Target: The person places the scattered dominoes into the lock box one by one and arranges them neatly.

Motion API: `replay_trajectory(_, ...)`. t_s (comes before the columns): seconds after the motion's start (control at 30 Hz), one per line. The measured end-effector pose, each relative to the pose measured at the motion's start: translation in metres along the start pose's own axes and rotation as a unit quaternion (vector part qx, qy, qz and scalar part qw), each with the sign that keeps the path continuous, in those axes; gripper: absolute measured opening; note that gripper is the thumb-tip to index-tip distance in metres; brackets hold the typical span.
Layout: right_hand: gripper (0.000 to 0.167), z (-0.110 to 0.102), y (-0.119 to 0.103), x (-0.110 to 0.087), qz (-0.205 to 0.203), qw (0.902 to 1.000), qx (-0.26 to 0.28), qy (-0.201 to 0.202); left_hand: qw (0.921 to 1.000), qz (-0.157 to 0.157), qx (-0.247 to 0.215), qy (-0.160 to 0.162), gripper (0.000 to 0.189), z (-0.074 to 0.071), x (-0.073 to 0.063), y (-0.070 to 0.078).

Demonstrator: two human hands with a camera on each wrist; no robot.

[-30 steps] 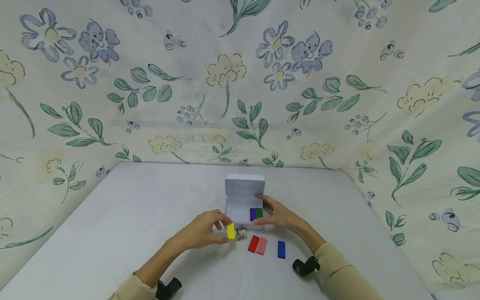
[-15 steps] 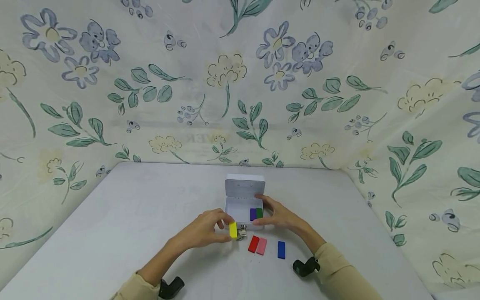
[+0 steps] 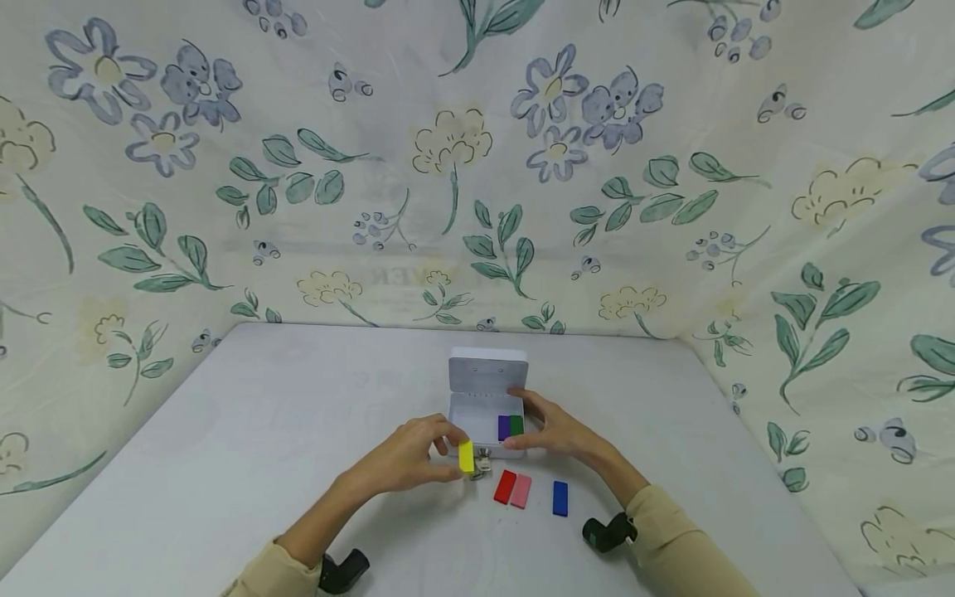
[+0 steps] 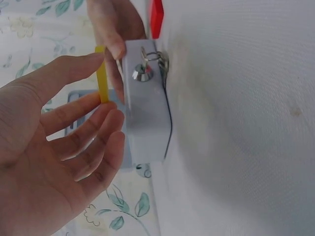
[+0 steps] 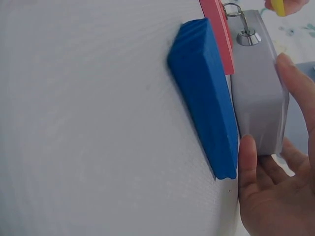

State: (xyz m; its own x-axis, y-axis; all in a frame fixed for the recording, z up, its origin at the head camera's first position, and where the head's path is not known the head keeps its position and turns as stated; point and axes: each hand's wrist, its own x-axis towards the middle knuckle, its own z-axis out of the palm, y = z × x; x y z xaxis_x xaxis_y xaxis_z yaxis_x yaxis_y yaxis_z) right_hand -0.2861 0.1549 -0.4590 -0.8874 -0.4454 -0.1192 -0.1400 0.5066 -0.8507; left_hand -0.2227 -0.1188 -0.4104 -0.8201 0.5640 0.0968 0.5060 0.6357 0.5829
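My left hand point(image 3: 406, 456) pinches a yellow block point(image 3: 466, 456) between thumb and fingertips, upright near the front left corner of a small white metal cash box point(image 3: 487, 376). In the left wrist view the yellow block point(image 4: 102, 77) appears edge-on, just apart from the box front point(image 4: 147, 118). The box lid is raised. Inside, at the right end, a purple block point(image 3: 503, 428) and a green block point(image 3: 516, 425) lie side by side. My right hand point(image 3: 559, 427) grips that end of the box, thumb at the front edge and fingers farther back.
A lock with a key point(image 4: 142, 73) and ring sits on the box front. Before the box lie a red block point(image 3: 504, 487) and a pink block point(image 3: 521, 491), with a blue block point(image 3: 560, 498) to their right. Flowered cloth point(image 3: 477, 249) hangs behind the white table point(image 3: 298, 390).
My left hand has shifted slightly to the right with the yellow block, closer over the box's front edge. My right hand keeps its place on the box.
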Motion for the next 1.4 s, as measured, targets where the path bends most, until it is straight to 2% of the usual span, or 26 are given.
replay_trajectory(0.63,0.09,-0.001,0.001,0.0,0.002,1.0,0.001,-0.005,0.9999,0.009,0.011,0.007,0.036,-0.002,0.01,0.005)
replay_trajectory(0.97,0.09,-0.002,0.002,0.0,-0.002,0.9999,0.005,-0.01,0.9994,0.033,-0.003,0.008,0.036,-0.003,0.021,0.002)
replay_trajectory(1.4,0.089,-0.002,0.002,0.0,-0.004,1.0,-0.003,-0.008,0.9994,0.03,-0.019,-0.006,0.038,0.004,0.035,-0.004)
